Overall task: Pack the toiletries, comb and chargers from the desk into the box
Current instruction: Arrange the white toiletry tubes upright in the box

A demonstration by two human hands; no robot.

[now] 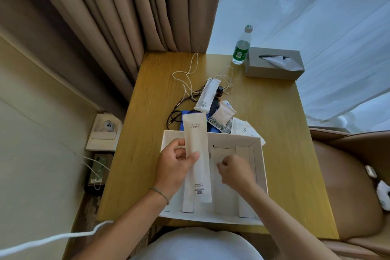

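Long white dental-kit sachet (195, 154) is over the left part of the white box (258, 154), upper end sticking out past the far wall, lower end down inside. Left hand (175, 167) holds it, thumb on the front, fingers (181, 142) curled round its left edge. Right hand (236, 170) is inside the box to the right of the sachet, fingers curled in; can't tell if it's gripping anything. Box sits at the near edge of the wooden worktop (280, 124). Just behind it: a heap of white sachets (207, 95), a dark bottle (217, 99), small pouches (222, 115), with white cable (185, 74) and black cable (176, 113) tangled to the left. Far right corner: water bottle (241, 47) beside a grey tissue box (274, 63).
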